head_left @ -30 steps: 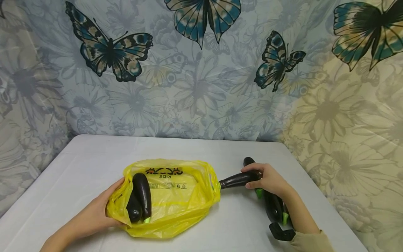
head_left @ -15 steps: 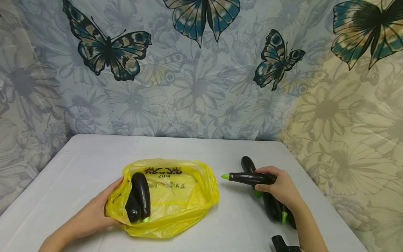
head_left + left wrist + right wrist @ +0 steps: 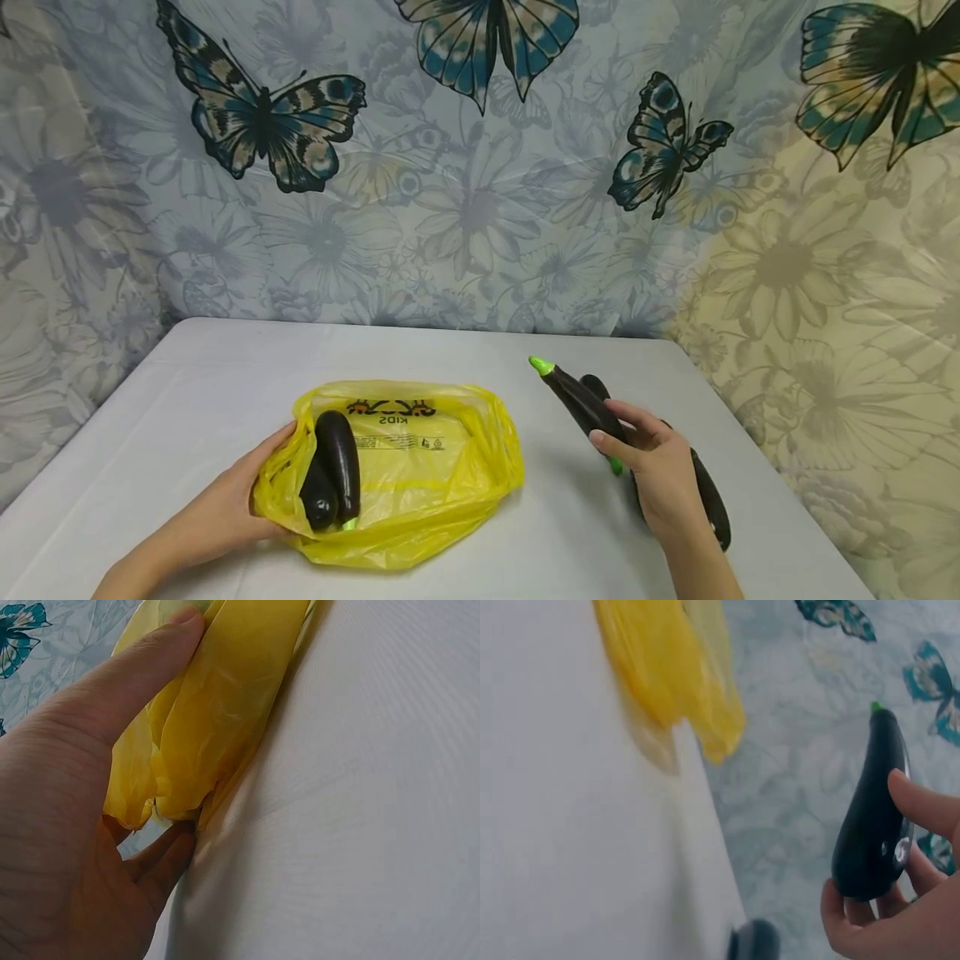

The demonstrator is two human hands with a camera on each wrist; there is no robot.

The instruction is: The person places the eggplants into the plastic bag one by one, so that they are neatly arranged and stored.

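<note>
My left hand (image 3: 234,502) is curled round the left end of a yellow plastic bag (image 3: 442,483); in the left wrist view, thumb and fingers hold the crumpled bag (image 3: 217,712). Two dark eggplants (image 3: 339,467) lie at the bag's left end. My right hand (image 3: 660,475) grips another eggplant (image 3: 581,402) between thumb and fingers, its green tip pointing up and left. The right wrist view shows this eggplant (image 3: 874,810) held by its thick end. Under and behind the right hand lie more eggplants (image 3: 711,500), partly hidden.
A white table (image 3: 247,358) carries everything. Behind it hangs a cloth (image 3: 480,208) with butterflies and flowers. The bag's right end (image 3: 510,450) stands a little left of the eggplants on the right side.
My right hand has drawn its eggplant away from the bag's right end, to the right, and its green tip has swung upward. My left hand and the bag stay about where they were.
</note>
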